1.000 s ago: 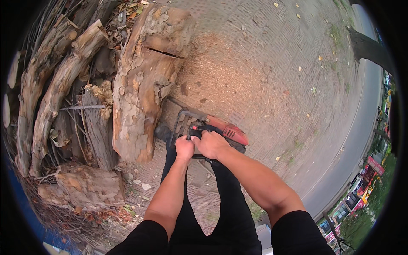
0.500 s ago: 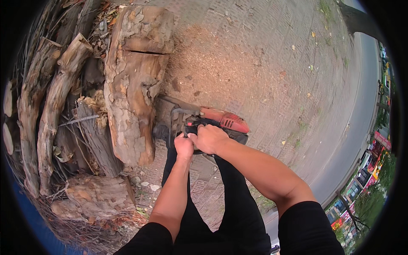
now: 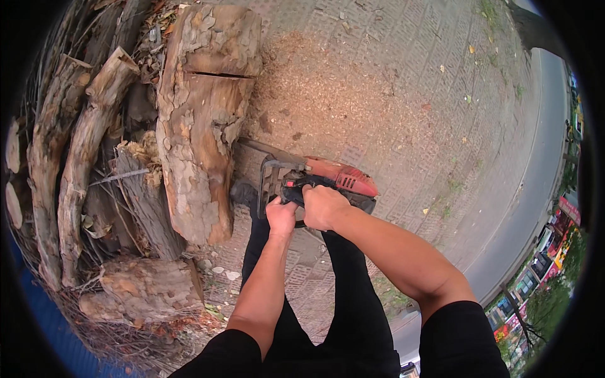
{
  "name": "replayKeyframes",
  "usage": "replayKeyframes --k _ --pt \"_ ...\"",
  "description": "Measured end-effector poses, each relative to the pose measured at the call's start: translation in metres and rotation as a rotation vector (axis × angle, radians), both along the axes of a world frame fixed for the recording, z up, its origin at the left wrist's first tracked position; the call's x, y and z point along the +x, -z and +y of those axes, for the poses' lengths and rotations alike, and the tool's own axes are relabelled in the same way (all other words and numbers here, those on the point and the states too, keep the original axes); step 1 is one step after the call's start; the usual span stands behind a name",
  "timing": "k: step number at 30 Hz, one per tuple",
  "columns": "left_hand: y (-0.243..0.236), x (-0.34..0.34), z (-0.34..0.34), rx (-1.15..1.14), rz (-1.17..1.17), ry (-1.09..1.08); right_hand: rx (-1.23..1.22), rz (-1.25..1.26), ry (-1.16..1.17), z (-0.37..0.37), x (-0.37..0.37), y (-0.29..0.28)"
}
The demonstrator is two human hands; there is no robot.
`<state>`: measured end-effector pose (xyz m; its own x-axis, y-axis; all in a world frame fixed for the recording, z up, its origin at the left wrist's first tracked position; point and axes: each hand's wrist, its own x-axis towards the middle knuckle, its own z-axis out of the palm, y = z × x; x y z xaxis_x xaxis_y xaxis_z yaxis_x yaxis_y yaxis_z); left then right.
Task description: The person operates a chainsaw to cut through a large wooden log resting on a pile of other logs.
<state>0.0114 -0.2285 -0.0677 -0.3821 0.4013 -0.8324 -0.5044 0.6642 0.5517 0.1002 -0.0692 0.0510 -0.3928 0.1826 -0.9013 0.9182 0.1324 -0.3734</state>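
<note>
A red and black chainsaw (image 3: 357, 183) is in both of my hands, low in front of my legs. My left hand (image 3: 281, 216) is closed on its black handle at the near side. Just to the right, my right hand (image 3: 324, 207) also grips the black handle, fingers wrapped round it. The guide bar (image 3: 259, 148) points left toward a thick log (image 3: 195, 138) with peeling bark; its tip is hidden by or lies close against the log's right side, I cannot tell which. A dark cut (image 3: 220, 75) runs across the log near its far end.
Several rough branches (image 3: 85, 164) and a short thick log piece (image 3: 151, 290) are piled at the left. Sawdust (image 3: 321, 94) covers the paving (image 3: 435, 151) beyond the saw. A road (image 3: 523, 208) curves along the right, with a tree trunk (image 3: 539, 28) at the far right.
The chainsaw and both hands have shifted slightly to the right, a little away from the log. My grip looks the same.
</note>
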Motion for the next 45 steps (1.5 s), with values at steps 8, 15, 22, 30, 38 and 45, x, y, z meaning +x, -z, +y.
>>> replayKeyframes --k 8,15,22,30,38,45 --pt "0.026 -0.018 0.014 0.004 -0.021 0.001 0.017 -0.003 -0.012 0.007 -0.011 0.033" --pt "-0.002 0.007 0.000 0.011 -0.064 0.025 0.003 -0.020 -0.063 0.002 0.009 0.002" --pt "0.028 -0.018 0.016 0.047 -0.033 -0.012 0.065 0.073 -0.059 0.013 -0.010 0.032" --pt "0.007 0.005 0.009 0.040 -0.089 0.024 0.087 0.056 -0.086 0.002 0.019 0.023" --pt "0.004 0.001 0.003 0.063 -0.062 0.060 0.026 0.010 -0.115 0.006 0.007 0.013" --pt "-0.017 -0.026 0.038 -0.277 -0.135 0.363 0.025 0.007 -0.049 0.000 0.006 0.017"
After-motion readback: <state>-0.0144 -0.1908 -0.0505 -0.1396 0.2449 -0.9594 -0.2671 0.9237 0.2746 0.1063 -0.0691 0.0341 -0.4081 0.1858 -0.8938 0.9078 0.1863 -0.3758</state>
